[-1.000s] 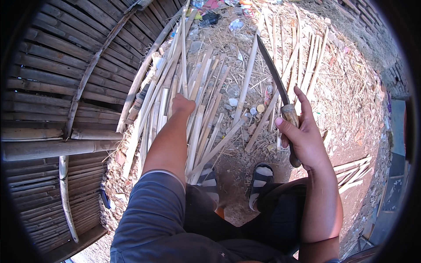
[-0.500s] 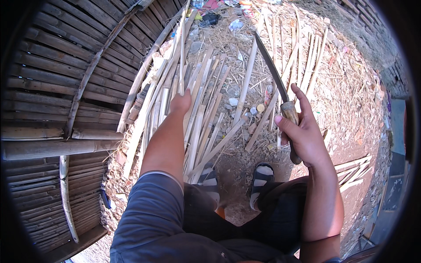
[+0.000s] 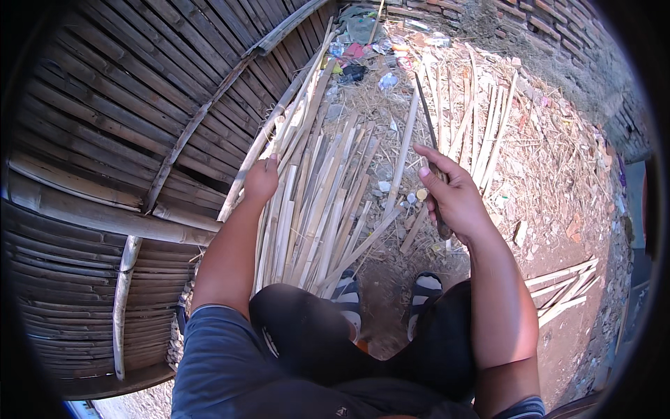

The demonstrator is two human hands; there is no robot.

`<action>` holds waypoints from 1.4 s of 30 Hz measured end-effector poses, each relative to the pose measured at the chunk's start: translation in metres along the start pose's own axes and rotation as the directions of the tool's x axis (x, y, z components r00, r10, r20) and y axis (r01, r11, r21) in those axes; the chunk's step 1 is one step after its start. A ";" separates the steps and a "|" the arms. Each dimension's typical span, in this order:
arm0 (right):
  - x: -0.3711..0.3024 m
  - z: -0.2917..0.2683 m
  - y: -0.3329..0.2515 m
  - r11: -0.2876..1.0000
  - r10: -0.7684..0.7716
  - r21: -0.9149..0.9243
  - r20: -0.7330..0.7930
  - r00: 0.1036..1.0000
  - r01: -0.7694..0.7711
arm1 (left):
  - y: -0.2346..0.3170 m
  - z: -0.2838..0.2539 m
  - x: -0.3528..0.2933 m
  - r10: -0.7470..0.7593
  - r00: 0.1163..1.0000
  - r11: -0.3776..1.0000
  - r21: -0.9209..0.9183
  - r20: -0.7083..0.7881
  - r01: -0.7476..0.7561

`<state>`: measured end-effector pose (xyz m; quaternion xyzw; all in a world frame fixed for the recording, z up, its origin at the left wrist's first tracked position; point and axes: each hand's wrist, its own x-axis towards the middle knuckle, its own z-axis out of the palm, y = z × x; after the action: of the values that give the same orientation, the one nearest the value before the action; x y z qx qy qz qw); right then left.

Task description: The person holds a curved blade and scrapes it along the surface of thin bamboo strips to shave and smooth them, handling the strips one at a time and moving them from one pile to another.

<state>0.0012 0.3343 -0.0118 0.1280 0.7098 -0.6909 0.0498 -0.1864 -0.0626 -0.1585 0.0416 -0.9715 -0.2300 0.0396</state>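
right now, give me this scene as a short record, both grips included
left grip: appears closed on a pale strip
right grip: holding a long-bladed knife by its handle
knife direction: tip pointing away
left of centre: loose pile of long strips
lower right: smaller group of pale strips
far left: bamboo-slat structure
upper right: brick wall

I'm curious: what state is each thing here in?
Left hand: curled at the pile's left edge; grip unclear
Right hand: closed on the knife handle, index finger raised
Knife: held, bare blade pointing away from the body
Bamboo strip pile: loose, overlapping, on the ground
Small strip group: lying loosely on bare soil at right
Pale blue plastic: crumpled, on the ground
Bamboo wall: slatted, with gaps
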 end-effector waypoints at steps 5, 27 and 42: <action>0.006 0.013 0.006 0.999 -0.001 -0.039 0.050 0.999 0.003 | -0.013 -0.107 -0.130 0.138 0.982 0.986 -0.075 -0.130 -0.148; -0.063 0.099 -0.021 0.978 -0.200 0.132 0.369 0.908 0.162 | -0.110 -0.127 -0.578 0.193 0.961 0.980 0.080 -0.196 -0.180; -0.086 0.091 -0.017 0.983 -0.182 0.076 0.426 0.886 0.166 | 0.093 -0.166 -0.348 0.249 0.967 0.932 -0.259 -0.058 -0.256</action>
<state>0.0698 0.2335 0.0226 -0.0910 0.6769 -0.7168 0.1408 0.1696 -0.0194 0.0113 -0.0864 -0.9289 -0.3498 0.0857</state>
